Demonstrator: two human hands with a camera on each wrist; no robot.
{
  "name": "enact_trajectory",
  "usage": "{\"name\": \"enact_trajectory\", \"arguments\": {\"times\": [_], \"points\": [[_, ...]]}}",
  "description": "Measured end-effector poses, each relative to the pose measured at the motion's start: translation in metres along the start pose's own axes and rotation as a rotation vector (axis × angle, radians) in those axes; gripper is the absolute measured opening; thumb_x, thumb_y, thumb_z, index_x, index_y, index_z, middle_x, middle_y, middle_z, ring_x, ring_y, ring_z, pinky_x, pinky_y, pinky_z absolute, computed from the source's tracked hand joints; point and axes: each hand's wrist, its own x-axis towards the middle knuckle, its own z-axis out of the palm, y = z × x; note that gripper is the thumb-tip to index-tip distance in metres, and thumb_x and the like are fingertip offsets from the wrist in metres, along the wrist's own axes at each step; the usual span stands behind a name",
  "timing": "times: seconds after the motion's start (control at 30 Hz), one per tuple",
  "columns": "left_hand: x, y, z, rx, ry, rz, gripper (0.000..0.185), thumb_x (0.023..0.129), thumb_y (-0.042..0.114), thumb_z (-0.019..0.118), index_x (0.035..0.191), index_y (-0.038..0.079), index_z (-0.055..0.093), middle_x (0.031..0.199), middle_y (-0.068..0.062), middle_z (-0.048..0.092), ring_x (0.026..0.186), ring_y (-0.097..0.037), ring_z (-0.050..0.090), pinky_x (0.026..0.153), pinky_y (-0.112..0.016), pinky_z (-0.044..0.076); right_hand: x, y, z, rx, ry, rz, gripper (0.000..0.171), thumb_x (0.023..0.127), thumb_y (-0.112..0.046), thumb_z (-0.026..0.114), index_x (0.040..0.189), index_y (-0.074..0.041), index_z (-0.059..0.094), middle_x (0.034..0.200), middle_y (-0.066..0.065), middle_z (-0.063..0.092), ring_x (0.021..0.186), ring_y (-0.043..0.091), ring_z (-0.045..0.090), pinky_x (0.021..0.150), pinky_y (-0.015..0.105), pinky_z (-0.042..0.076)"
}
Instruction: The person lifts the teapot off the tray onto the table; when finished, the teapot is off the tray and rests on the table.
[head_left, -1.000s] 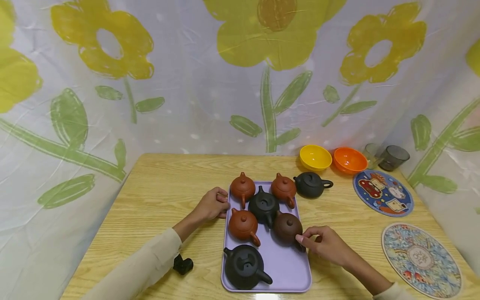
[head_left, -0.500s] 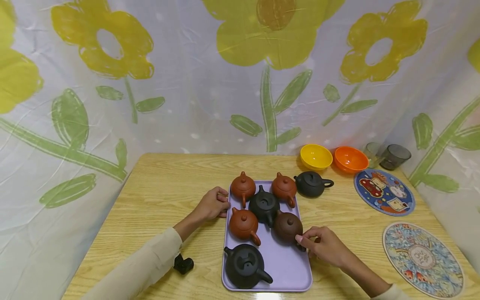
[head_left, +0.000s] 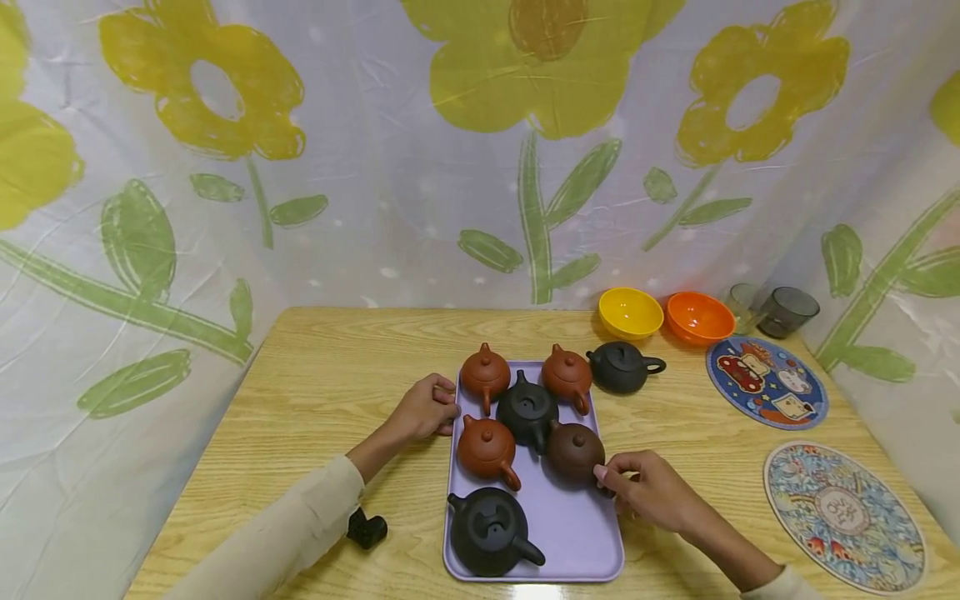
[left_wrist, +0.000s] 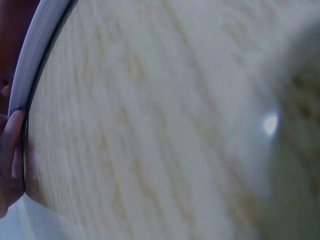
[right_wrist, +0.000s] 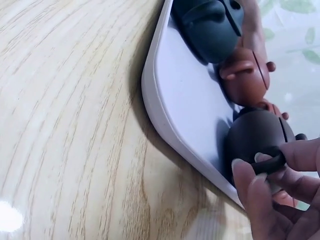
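Note:
A lilac tray [head_left: 573, 542] lies on the table, bearing several teapots. At its right side my right hand [head_left: 651, 492] pinches the handle of a dark brown teapot [head_left: 573, 452]; the right wrist view shows fingers and thumb around that handle [right_wrist: 270, 162]. My left hand [head_left: 426, 410] holds the tray's left rim, its fingertips right at the edge in the left wrist view. Two reddish-brown teapots stand at the tray's far corners, with a third reddish-brown teapot [head_left: 486, 450] at mid-left. A black teapot [head_left: 527, 410] sits between them, and a bigger black teapot [head_left: 489, 533] occupies the near left corner.
Beyond the tray's far right corner stands another black teapot [head_left: 621, 368]. Behind it are a yellow bowl [head_left: 631, 313], an orange bowl [head_left: 701, 318] and a dark glass [head_left: 787, 312]. Two round mats lie at right, one blue mat [head_left: 767, 383]. A small black object [head_left: 367, 528] lies beside the left sleeve.

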Motion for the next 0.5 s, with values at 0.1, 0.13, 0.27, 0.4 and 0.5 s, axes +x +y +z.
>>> {"name": "enact_trajectory", "arguments": {"times": [0.1, 0.13, 0.27, 0.4, 0.5], "points": [[-0.0003, 0.0016, 0.0005, 0.009, 0.009, -0.002, 0.035, 0.087, -0.006, 0.065, 0.120, -0.003, 0.053, 0.098, -0.014, 0.058, 0.071, -0.018, 0.062, 0.058, -0.032, 0.064, -0.0007, -0.0008, -0.0008, 0.024, -0.010, 0.015, 0.031, 0.101, -0.027, 0.060, 0.087, 0.000, 0.068, 0.085, 0.010, 0.064, 0.063, 0.019, 0.064, 0.045, 0.026, 0.048], [-0.0006, 0.0020, 0.0007, 0.012, 0.011, -0.003, 0.035, 0.087, -0.006, 0.065, 0.120, -0.002, 0.054, 0.098, -0.014, 0.058, 0.072, -0.018, 0.062, 0.058, -0.032, 0.063, -0.0011, -0.0008, -0.0010, 0.035, -0.015, 0.019, 0.032, 0.101, -0.027, 0.060, 0.087, 0.000, 0.068, 0.089, 0.010, 0.064, 0.066, 0.020, 0.065, 0.045, 0.027, 0.050], [-0.0011, 0.0025, 0.0008, 0.021, 0.021, -0.005, 0.034, 0.087, -0.006, 0.066, 0.118, -0.002, 0.054, 0.099, -0.014, 0.059, 0.073, -0.018, 0.062, 0.057, -0.032, 0.063, -0.0029, -0.0005, -0.0020, 0.067, -0.036, 0.034, 0.032, 0.101, -0.026, 0.060, 0.088, 0.002, 0.067, 0.093, 0.010, 0.063, 0.070, 0.021, 0.067, 0.046, 0.025, 0.049], [-0.0016, 0.0016, 0.0005, 0.020, 0.019, -0.002, 0.034, 0.087, -0.006, 0.066, 0.118, -0.003, 0.054, 0.099, -0.015, 0.059, 0.075, -0.018, 0.063, 0.058, -0.033, 0.064, -0.0048, 0.0011, -0.0032, 0.088, -0.047, 0.043, 0.032, 0.101, -0.027, 0.060, 0.088, 0.002, 0.066, 0.095, 0.010, 0.064, 0.073, 0.022, 0.069, 0.045, 0.025, 0.048], [-0.0020, 0.0016, -0.0004, 0.011, 0.005, 0.016, 0.033, 0.087, -0.005, 0.065, 0.118, -0.003, 0.054, 0.099, -0.016, 0.059, 0.074, -0.019, 0.064, 0.059, -0.034, 0.064, -0.0061, 0.0022, -0.0049, 0.095, -0.053, 0.041, 0.032, 0.101, -0.027, 0.060, 0.088, 0.002, 0.067, 0.099, 0.011, 0.065, 0.077, 0.023, 0.071, 0.045, 0.025, 0.049]]}}
